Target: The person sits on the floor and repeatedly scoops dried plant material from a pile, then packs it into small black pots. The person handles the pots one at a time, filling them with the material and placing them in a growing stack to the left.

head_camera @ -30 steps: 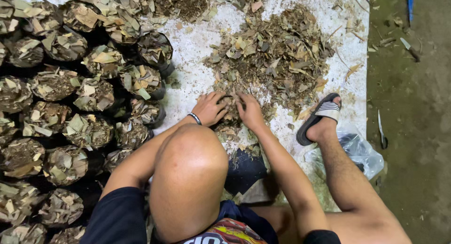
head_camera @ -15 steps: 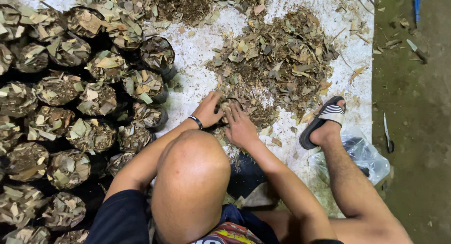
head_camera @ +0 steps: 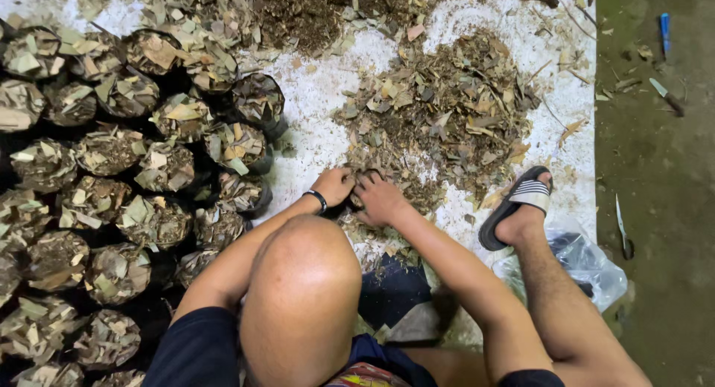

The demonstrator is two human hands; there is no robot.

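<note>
The left hand (head_camera: 335,186) and the right hand (head_camera: 380,199) rest side by side on the near edge of the leaf pile (head_camera: 439,119), which lies in the middle of the white sheet (head_camera: 573,104). Both hands are curled, with the fingers bent down into the dry leaves, so each grip is closed on leaves. The left wrist has a dark band (head_camera: 319,201). On the left side of the sheet stand many black bags (head_camera: 112,208), packed close in rows and filled to the top with leaf bits. At the far edge of the sheet lies a heap of dark soil (head_camera: 298,14). A bare knee (head_camera: 302,283) sits in front, between the arms. The right foot wears a striped sandal (head_camera: 518,204) near the right edge of the sheet, just beside a clear plastic bag (head_camera: 588,260). On the bare ground to the right lies a blue stick (head_camera: 665,31).
</note>
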